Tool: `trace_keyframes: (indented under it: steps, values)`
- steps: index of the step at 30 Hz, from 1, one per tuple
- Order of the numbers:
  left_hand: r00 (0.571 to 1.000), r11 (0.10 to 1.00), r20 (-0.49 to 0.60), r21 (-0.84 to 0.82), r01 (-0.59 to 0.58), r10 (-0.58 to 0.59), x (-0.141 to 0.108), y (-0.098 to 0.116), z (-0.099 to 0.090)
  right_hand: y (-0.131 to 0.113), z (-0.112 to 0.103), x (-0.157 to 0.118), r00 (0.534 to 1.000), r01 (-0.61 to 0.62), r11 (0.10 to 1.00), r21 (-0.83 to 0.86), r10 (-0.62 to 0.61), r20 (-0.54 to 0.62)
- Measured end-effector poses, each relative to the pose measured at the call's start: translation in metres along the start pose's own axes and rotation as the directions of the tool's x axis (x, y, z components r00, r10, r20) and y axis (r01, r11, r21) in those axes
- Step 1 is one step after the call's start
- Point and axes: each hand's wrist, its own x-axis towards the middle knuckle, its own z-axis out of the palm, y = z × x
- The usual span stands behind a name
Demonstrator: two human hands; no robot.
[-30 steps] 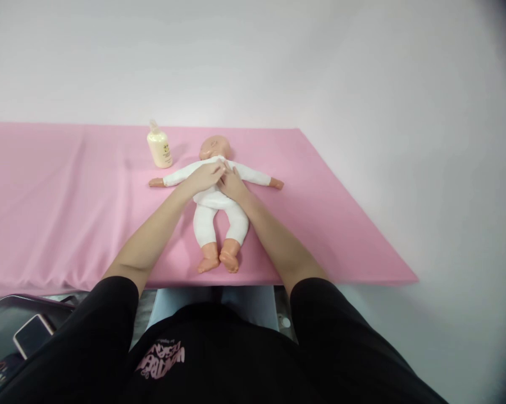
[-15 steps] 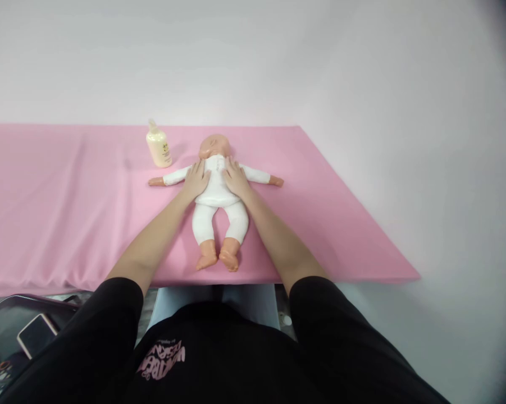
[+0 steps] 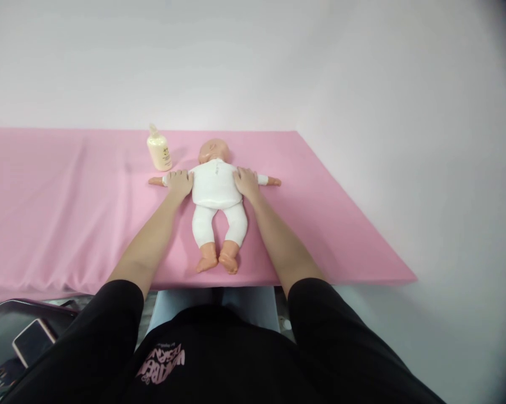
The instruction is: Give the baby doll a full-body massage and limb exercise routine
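A baby doll [image 3: 216, 185] in a white top and white leggings lies on its back, arms stretched out sideways and bare feet towards me. My left hand [image 3: 179, 182] is curled over the doll's arm on the left, its fingers bent across the sleeve and its thumb beside the torso. On the other side, my right hand [image 3: 246, 182] curls over the upper part of the doll's other arm in the same way. Both hands cover much of the sleeves. Only the doll's small hands and cuffs show beyond them.
A pump bottle [image 3: 159, 152] of pale yellow liquid stands behind my left hand. Pink cloth [image 3: 320, 224] covers the table, with folds on the left. A white wall rises behind. At lower left, a phone [image 3: 34, 342] lies on a dark surface.
Both hands have slid outwards from the doll's chest onto its upper arms, and their fingers have bent over the sleeves. The doll and the bottle stay in place.
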Motion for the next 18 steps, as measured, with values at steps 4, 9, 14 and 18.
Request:
trace_keyframes:
  steps: [4, 9, 14, 18]
  values:
    - [1.000, 1.000, 0.009, 0.016, 0.006, -0.006, -0.001, 0.002, -0.001, 0.015, -0.004, -0.001, 0.995, -0.097, 0.991, -0.087, 0.096, -0.022]
    - [1.000, 1.000, 0.009, 0.017, 0.012, -0.012, -0.004, 0.005, -0.003, 0.019, -0.004, 0.000, 0.992, -0.123, 0.988, -0.090, 0.120, -0.038]
    - [0.997, 0.998, 0.074, -0.063, 0.030, -0.025, -0.005, 0.017, -0.008, -0.001, -0.006, 0.001, 0.998, -0.046, 0.996, 0.071, 0.043, 0.048]
    - [0.982, 0.978, 0.154, -0.195, -0.078, 0.109, -0.009, 0.041, -0.012, -0.026, -0.007, 0.000, 0.979, 0.082, 0.979, 0.188, -0.114, 0.169]
